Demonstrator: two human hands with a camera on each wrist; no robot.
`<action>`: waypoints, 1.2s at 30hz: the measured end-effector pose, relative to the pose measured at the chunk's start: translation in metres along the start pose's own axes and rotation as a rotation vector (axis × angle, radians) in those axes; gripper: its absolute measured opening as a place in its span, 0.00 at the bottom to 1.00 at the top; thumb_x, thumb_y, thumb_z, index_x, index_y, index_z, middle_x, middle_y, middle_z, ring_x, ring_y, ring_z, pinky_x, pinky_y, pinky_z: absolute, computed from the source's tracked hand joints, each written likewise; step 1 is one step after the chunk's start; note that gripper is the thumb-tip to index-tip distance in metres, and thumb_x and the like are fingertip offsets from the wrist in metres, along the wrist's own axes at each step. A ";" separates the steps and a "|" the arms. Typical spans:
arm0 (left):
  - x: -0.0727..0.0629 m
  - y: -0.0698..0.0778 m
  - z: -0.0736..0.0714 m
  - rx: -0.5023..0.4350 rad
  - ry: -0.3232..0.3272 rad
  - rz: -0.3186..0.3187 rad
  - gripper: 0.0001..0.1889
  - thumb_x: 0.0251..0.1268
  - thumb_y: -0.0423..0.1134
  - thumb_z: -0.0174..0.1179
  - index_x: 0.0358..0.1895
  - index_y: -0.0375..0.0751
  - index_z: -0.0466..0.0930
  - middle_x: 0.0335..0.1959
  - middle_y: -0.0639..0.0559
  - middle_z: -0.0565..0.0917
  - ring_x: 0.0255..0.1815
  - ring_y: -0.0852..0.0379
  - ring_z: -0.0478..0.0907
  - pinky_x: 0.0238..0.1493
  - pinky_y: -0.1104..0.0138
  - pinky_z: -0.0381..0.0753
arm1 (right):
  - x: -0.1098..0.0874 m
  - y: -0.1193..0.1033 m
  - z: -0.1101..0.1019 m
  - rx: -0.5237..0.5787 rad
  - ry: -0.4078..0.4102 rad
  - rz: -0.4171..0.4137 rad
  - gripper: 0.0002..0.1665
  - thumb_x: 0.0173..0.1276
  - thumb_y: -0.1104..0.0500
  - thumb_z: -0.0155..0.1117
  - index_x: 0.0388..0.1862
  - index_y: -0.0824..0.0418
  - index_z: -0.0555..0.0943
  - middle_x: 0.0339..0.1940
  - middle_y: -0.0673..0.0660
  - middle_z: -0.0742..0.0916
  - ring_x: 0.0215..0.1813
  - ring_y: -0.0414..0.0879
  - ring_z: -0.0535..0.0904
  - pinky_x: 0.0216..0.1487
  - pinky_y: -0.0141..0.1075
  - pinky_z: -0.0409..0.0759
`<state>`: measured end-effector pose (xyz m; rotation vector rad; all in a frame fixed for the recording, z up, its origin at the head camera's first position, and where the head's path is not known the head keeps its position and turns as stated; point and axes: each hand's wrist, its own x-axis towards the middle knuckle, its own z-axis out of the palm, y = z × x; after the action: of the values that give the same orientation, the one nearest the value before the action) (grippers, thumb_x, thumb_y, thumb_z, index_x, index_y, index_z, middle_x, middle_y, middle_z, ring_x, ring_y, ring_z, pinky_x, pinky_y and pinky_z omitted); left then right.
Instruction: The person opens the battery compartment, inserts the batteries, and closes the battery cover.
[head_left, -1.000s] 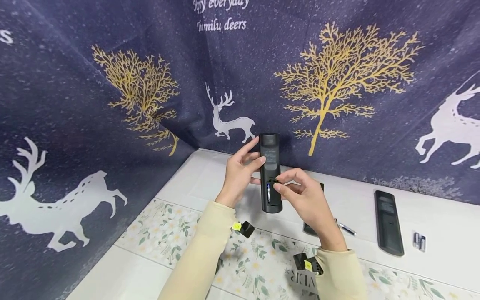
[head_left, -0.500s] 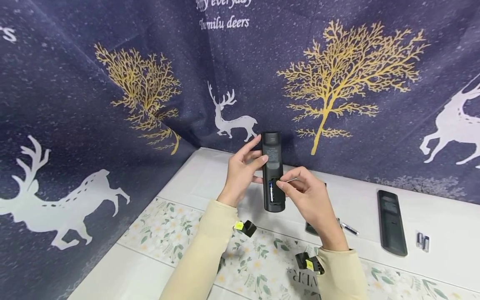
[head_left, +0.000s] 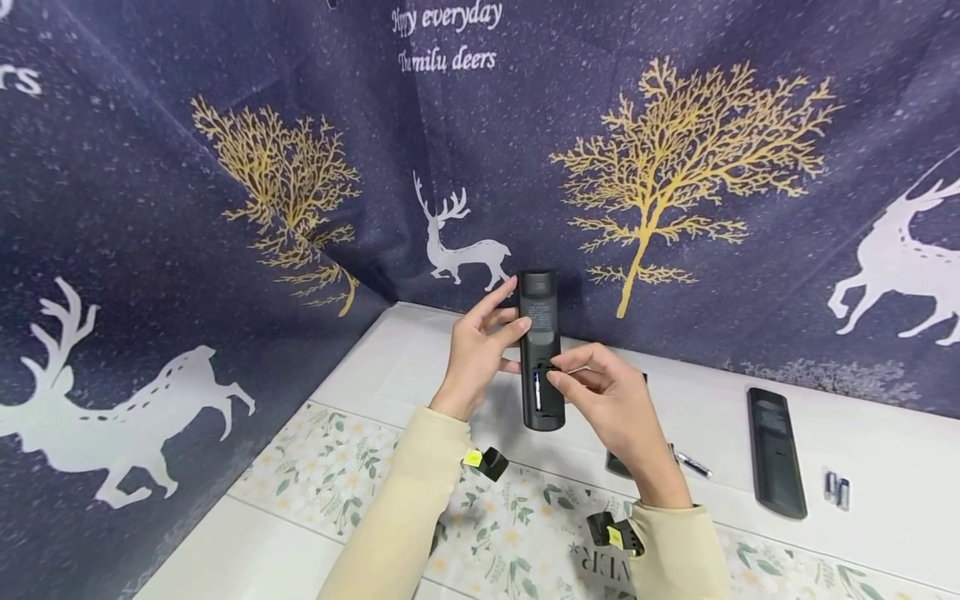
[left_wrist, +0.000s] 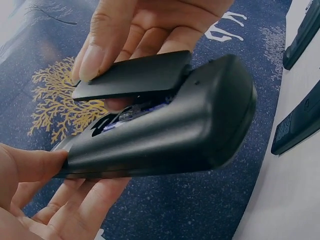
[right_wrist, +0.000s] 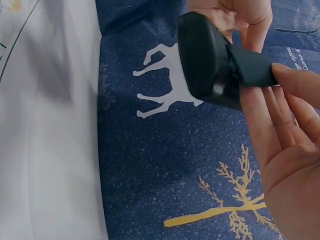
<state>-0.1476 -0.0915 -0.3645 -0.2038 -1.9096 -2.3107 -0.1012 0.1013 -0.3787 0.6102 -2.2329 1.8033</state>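
My left hand point(head_left: 480, 358) grips a black remote control point(head_left: 540, 342) by its side, thumb on its back, which faces the head camera. The remote stands nearly upright above the white table. Its battery compartment is uncovered, and a battery point(head_left: 537, 390) with a blue end shows inside. Between thumb and fingers my right hand point(head_left: 611, 408) pinches the black battery cover point(left_wrist: 135, 77). In the left wrist view the cover is tilted up off the compartment, one end right at the remote's bottom end. The right wrist view shows the cover point(right_wrist: 252, 67) edge-on beside the remote's end.
On the table to the right lies another black remote point(head_left: 776, 454), with two small batteries point(head_left: 836, 489) beside it. A loose battery point(head_left: 693, 465) and a mostly hidden dark object point(head_left: 617, 465) lie by my right wrist. A patterned dark blue cloth point(head_left: 495, 167) hangs behind.
The head view shifts slightly. Both hands keep their hold, and the remote and cover stay almost where they were.
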 end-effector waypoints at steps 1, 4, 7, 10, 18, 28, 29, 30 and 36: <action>0.000 0.000 0.000 0.001 0.000 -0.001 0.31 0.74 0.29 0.68 0.75 0.60 0.78 0.53 0.43 0.88 0.42 0.47 0.90 0.24 0.61 0.89 | 0.000 0.000 0.000 -0.005 0.001 0.008 0.06 0.72 0.70 0.73 0.46 0.67 0.85 0.48 0.60 0.91 0.46 0.43 0.90 0.44 0.37 0.88; -0.001 -0.001 -0.001 0.004 -0.003 0.004 0.32 0.74 0.29 0.68 0.76 0.60 0.78 0.54 0.43 0.88 0.42 0.47 0.90 0.24 0.62 0.88 | -0.001 0.000 0.000 -0.040 0.007 0.017 0.05 0.71 0.68 0.75 0.44 0.64 0.87 0.43 0.57 0.92 0.42 0.45 0.90 0.44 0.35 0.86; -0.002 -0.002 -0.001 0.007 -0.001 -0.002 0.32 0.74 0.29 0.67 0.76 0.60 0.78 0.53 0.43 0.88 0.42 0.47 0.90 0.23 0.62 0.88 | -0.002 0.001 0.000 -0.074 0.009 0.012 0.05 0.70 0.67 0.76 0.43 0.62 0.88 0.42 0.55 0.92 0.40 0.46 0.90 0.42 0.39 0.88; -0.001 -0.002 -0.002 0.014 -0.001 -0.006 0.31 0.74 0.29 0.67 0.75 0.61 0.78 0.54 0.43 0.88 0.42 0.47 0.90 0.24 0.61 0.88 | -0.001 0.002 0.000 -0.088 0.016 0.000 0.04 0.70 0.67 0.75 0.41 0.62 0.88 0.42 0.56 0.91 0.38 0.47 0.89 0.40 0.41 0.89; 0.003 0.005 -0.003 0.010 0.004 0.022 0.31 0.75 0.29 0.67 0.76 0.60 0.78 0.55 0.42 0.87 0.44 0.43 0.90 0.26 0.60 0.89 | 0.010 0.000 0.001 -0.079 0.029 -0.018 0.03 0.70 0.69 0.75 0.40 0.64 0.88 0.40 0.58 0.93 0.36 0.47 0.90 0.39 0.39 0.90; -0.001 0.002 -0.002 0.011 0.008 -0.003 0.32 0.74 0.29 0.67 0.75 0.61 0.78 0.54 0.43 0.88 0.42 0.45 0.90 0.24 0.61 0.88 | 0.002 0.007 0.005 -0.163 0.048 -0.029 0.09 0.67 0.65 0.79 0.46 0.59 0.92 0.43 0.54 0.87 0.34 0.45 0.87 0.36 0.37 0.88; -0.001 0.002 -0.002 0.010 0.007 -0.001 0.32 0.74 0.29 0.67 0.76 0.60 0.78 0.55 0.42 0.88 0.42 0.44 0.90 0.23 0.60 0.88 | 0.001 0.007 0.004 -0.165 0.048 -0.026 0.09 0.67 0.65 0.79 0.45 0.59 0.92 0.44 0.53 0.88 0.34 0.46 0.87 0.36 0.37 0.88; -0.001 0.001 -0.002 0.009 0.007 0.000 0.31 0.74 0.29 0.67 0.75 0.60 0.78 0.54 0.42 0.88 0.42 0.44 0.90 0.24 0.60 0.88 | 0.001 0.007 0.004 -0.169 0.048 -0.023 0.09 0.67 0.65 0.79 0.45 0.58 0.92 0.44 0.53 0.87 0.34 0.46 0.86 0.36 0.37 0.88; -0.002 0.001 0.000 0.005 0.001 -0.009 0.31 0.74 0.29 0.67 0.75 0.61 0.78 0.54 0.43 0.88 0.41 0.46 0.90 0.24 0.61 0.88 | 0.001 0.007 0.002 -0.211 0.069 0.000 0.17 0.71 0.59 0.77 0.58 0.54 0.89 0.51 0.53 0.84 0.45 0.46 0.84 0.45 0.40 0.85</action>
<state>-0.1459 -0.0915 -0.3634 -0.1940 -1.9202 -2.3106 -0.1047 0.1007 -0.3850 0.4992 -2.3349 1.5359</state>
